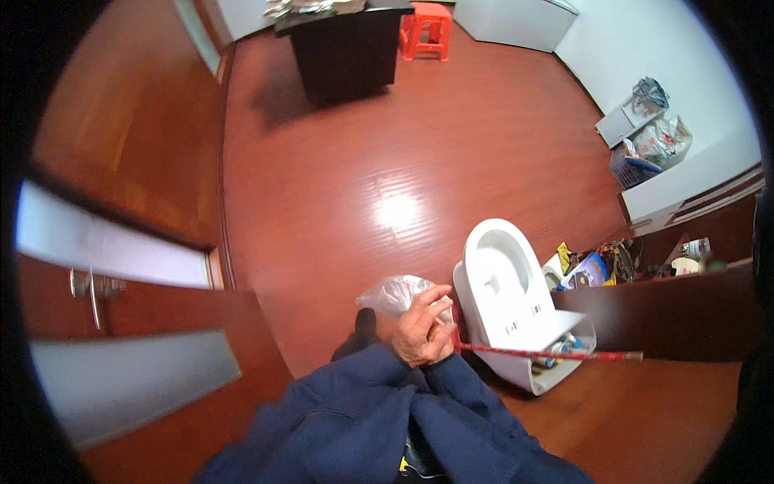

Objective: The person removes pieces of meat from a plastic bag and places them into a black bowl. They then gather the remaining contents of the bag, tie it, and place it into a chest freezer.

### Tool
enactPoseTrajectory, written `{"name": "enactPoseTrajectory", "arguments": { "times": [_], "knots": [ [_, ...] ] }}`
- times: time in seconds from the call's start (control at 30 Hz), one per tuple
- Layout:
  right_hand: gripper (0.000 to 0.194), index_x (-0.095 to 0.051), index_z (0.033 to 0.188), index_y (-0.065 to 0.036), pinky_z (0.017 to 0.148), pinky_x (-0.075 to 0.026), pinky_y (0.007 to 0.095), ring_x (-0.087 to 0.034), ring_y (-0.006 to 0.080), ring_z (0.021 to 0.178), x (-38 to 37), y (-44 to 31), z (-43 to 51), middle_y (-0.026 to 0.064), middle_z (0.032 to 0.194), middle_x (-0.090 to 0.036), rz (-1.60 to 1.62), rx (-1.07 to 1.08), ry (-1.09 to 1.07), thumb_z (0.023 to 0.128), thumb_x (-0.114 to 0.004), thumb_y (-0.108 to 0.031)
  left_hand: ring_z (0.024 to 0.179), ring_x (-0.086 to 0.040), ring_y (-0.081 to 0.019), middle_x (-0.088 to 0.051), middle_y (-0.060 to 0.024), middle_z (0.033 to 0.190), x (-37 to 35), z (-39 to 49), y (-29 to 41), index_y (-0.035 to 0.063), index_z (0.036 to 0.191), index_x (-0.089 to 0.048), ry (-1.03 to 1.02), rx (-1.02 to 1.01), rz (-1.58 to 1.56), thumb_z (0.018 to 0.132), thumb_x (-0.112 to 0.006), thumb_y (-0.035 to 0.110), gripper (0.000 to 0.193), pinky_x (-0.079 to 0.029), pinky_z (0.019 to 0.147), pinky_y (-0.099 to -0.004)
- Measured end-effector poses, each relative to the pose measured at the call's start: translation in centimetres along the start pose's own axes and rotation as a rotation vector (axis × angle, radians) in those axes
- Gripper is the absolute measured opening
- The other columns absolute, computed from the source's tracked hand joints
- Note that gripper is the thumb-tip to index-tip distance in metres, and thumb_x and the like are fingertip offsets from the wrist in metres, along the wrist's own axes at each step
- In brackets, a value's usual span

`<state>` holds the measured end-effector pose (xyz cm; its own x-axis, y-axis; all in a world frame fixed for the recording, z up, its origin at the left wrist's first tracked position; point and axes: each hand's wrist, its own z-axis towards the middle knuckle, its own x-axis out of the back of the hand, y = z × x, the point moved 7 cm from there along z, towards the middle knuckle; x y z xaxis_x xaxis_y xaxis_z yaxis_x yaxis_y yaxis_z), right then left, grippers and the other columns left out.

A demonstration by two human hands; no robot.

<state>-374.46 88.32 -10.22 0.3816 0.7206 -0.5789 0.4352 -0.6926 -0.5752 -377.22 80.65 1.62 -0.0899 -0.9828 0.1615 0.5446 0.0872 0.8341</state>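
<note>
My left hand (417, 323) and my right hand (440, 345) are together in front of my body, overlapping. The left has its fingers stretched forward; the right is partly covered, with curled fingers. A clear plastic bag (393, 294) shows just beyond the left hand, and whether either hand grips it cannot be made out. From beside the right hand a red patterned stick (544, 353) runs out to the right, across the near end of a white ceramic toilet (521, 327). Something red at its left end is mostly hidden by my hands.
An open tank with blue-capped bottles (562, 348) forms the toilet's near end. Assorted packages (585, 271) lie to its right, by a dark wooden panel (653, 314). A wooden door (151, 363) stands left. Farther off are a dark desk (344, 57) and a red plastic stool (428, 30).
</note>
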Motion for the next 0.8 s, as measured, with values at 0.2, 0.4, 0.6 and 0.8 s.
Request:
{"name": "enactPoseTrajectory", "arguments": {
  "times": [0.2,0.4,0.6,0.8],
  "knots": [
    [0.022,-0.058,0.106,-0.003,0.072,-0.05,0.0306,-0.059,0.0162,0.084,0.9,-11.8,11.0,0.0066,0.096,-0.06,0.148,0.107,0.118,0.094,-0.05,-0.02,0.112,-0.057,-0.0367,-0.055,-0.0235,0.124,-5.2,15.3,-7.5,-0.003,0.113,-0.056,-0.16,-0.022,-0.153,0.077,-0.069,0.001,0.039,-0.047,0.093,-0.0391],
    [0.023,-0.057,0.107,-0.004,0.074,-0.05,0.0313,-0.059,0.0164,0.085,-1.9,-24.7,29.3,0.0067,0.097,-0.06,-0.46,0.64,0.087,0.094,-0.049,-0.02,0.107,-0.061,-0.0318,-0.058,-0.0243,0.119,-9.9,31.5,-19.0,-0.0051,0.107,-0.06,-0.106,0.048,0.024,0.078,-0.064,-0.001,0.029,-0.049,0.09,-0.0357],
    [0.023,-0.056,0.106,-0.002,0.072,-0.049,0.0333,-0.059,0.0205,0.088,-6.3,-39.4,40.5,0.0097,0.102,-0.059,0.281,0.082,0.078,0.092,-0.053,-0.02,0.105,-0.061,-0.0297,-0.059,-0.0213,0.118,-13.1,47.6,-25.2,-0.003,0.104,-0.061,0.013,0.108,0.056,0.083,-0.061,-0.002,0.02,-0.048,0.091,-0.0364],
    [0.022,-0.057,0.101,-0.005,0.049,-0.041,0.0289,-0.055,0.0168,0.061,-8.1,-53.6,53.4,0.0059,0.077,-0.061,0.259,0.047,0.075,0.093,-0.052,-0.025,0.088,-0.066,-0.0209,-0.06,-0.0188,0.114,-18.6,62.6,-34.2,-0.0042,0.1,-0.061,0.023,0.064,0.158,0.085,-0.059,-0.004,0.015,-0.056,0.07,-0.0284]
  ]
}}
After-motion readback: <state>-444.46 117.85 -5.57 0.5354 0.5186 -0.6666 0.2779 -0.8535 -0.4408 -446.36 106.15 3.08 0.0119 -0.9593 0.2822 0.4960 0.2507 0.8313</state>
